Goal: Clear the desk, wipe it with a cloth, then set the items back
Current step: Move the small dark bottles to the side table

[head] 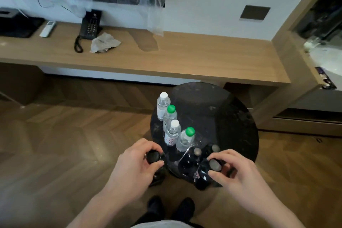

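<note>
So the person is standing over the little round black side table [240, 116], both hands down on dark soda bottles. The left hand [137, 163] has its grip curled round the black cap of a dark bottle [157, 174] that sits right at the table's near-left edge, maybe just off it, I can't tell. The right hand [235, 170] has fingers and thumb pinching around the grey cap of another dark bottle [203, 174] on the near side of the table. Just beyond the right grip there are 2 more dark bottles [192, 159] with grey caps, packed close together. Between and past both grips stand 4 clear water bottles [172, 133] in a rough line running away from the hands, 2 with white caps and 2 with green. Well beyond all that is the long wooden bench [203, 57] along the wall, with a crumpled grey cloth [104, 42] lying on it just beside a black corded phone [88, 27], and a white remote [47, 28] further off to the left of the phone.
</note>
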The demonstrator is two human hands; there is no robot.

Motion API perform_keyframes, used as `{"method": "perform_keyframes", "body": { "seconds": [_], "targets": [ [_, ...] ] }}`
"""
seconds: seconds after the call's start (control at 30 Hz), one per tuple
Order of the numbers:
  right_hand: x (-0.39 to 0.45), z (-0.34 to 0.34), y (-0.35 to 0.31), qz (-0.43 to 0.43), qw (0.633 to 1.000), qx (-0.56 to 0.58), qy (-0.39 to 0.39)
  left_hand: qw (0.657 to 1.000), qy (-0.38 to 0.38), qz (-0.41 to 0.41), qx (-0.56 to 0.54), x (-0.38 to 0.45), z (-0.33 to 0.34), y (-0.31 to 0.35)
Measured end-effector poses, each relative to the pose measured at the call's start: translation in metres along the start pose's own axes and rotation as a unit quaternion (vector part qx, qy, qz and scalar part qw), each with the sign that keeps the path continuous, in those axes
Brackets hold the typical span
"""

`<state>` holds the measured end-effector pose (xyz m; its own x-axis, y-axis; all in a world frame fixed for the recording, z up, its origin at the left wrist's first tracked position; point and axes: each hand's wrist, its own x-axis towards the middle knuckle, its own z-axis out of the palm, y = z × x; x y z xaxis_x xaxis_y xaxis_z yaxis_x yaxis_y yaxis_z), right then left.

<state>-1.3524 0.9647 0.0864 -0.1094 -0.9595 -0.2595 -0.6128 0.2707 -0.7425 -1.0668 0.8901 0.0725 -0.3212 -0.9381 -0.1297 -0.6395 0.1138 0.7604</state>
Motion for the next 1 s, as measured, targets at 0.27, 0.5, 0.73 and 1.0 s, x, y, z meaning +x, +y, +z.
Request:
{"method": "perform_keyframes", "body": {
  "seconds": [0.27,0.5,0.73,1.0],
  "targets": [
    [-0.007,-0.023,0.053,0.031,0.999,0.009,0.02,0.996,-0.06,0.056,0.044,-0.003,0.061,0.01],
    [0.019,-0.054,0.112,0.021,1.0,-0.008,0.007,0.993,-0.097,0.04,0.057,0.001,0.127,0.041],
    [0.058,-0.093,0.178,-0.004,0.996,-0.077,-0.047,0.987,-0.103,-0.004,0.124,0.03,0.222,0.078],
    [0.093,-0.117,0.221,-0.031,0.984,-0.132,-0.111,0.985,-0.069,-0.08,0.135,0.059,0.285,0.096]
  ]
}}
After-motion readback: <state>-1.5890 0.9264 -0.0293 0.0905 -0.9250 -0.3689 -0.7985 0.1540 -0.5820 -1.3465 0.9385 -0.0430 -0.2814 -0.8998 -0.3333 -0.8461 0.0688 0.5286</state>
